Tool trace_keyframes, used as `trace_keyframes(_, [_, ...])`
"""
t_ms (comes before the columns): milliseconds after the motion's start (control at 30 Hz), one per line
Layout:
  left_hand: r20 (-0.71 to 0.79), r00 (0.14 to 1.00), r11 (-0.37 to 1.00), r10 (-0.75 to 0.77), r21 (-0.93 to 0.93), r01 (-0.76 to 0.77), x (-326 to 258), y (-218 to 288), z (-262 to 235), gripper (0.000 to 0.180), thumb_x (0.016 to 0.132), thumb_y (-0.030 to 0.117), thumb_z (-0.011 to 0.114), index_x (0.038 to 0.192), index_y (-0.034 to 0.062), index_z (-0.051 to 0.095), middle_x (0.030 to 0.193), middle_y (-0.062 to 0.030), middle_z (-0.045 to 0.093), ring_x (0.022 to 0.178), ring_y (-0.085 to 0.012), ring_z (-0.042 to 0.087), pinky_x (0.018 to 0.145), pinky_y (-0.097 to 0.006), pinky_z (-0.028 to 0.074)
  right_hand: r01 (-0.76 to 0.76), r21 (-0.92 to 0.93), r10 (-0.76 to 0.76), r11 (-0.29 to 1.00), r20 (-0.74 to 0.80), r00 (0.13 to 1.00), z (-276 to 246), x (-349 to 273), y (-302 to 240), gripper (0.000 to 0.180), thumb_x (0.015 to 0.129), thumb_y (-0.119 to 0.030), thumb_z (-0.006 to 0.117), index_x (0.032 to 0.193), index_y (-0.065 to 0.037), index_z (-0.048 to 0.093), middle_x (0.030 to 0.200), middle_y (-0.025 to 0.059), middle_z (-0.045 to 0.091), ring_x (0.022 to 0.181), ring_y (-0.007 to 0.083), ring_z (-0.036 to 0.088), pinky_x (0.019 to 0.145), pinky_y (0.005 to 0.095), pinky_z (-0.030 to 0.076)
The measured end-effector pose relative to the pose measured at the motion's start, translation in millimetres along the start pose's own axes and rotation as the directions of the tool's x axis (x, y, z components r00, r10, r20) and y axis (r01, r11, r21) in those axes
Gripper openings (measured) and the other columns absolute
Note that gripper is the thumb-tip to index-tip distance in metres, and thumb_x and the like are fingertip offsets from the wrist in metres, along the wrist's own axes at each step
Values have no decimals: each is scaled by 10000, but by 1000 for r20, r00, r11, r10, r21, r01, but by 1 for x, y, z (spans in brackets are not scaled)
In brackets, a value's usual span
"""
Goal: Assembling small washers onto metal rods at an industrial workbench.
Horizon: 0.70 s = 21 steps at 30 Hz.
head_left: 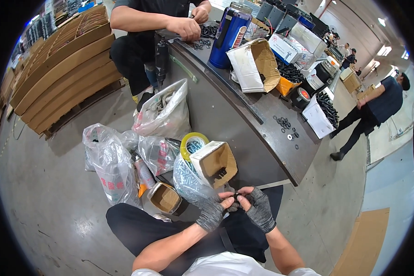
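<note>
While both gloved hands meet over the lap, the left hand [211,212] and right hand [259,208] pinch a small dark part [237,198] between their fingertips, fingers drawn narrow around it; it looks like a fitting step, perhaps a washer or nut going onto a bolt, though the piece is too small to tell. Any next move would call for fine fingertip alignment, since the part is nearly hidden by the gloves. It shows as a short black metal bit, just below the open box [215,161] and beside the clear bag [191,184] of silvery hardware. More loose washers [285,124] lie on the dark table [225,115]. Another person's hand [185,27] works at the far end.
</note>
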<state>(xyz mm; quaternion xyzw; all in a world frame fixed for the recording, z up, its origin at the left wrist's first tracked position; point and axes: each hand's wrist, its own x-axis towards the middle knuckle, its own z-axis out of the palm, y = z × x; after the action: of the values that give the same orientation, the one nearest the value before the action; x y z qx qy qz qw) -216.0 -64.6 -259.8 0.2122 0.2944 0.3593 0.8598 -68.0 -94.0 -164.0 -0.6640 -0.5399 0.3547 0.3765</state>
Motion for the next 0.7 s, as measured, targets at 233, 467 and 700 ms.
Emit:
trace_keyframes(233, [-59,998,998,-9,56,12,-1,-14,-4,381,940,124,666,1268,-45,575,1121,-87,672,986,-154,651,891,-279,525,304,-184,-301,935,45,953,-4,11,27,200,846,-52,702,1040,-29,661,856,128,651,768,253,641,673,344,509])
trace_keyframes(467, [-284,955,953,-86,-302,-4,10,-15,-27,273,934,93,636,1176,-14,568,1116,-170,638,1070,-284,628,924,-365,543,414,-210,-387,886,160,908,18,82,31,143,834,-1,670,974,-18,650,899,141,655,845,317,640,762,365,517])
trace_keyframes(700, [-352,931,932,-94,-361,-42,20,-1,-19,193,897,72,670,1052,33,560,1103,-186,625,1099,-322,612,966,-423,545,618,-407,-413,673,486,770,54,132,107,266,830,-116,632,1075,-15,645,1127,175,634,1053,333,620,887,407,509])
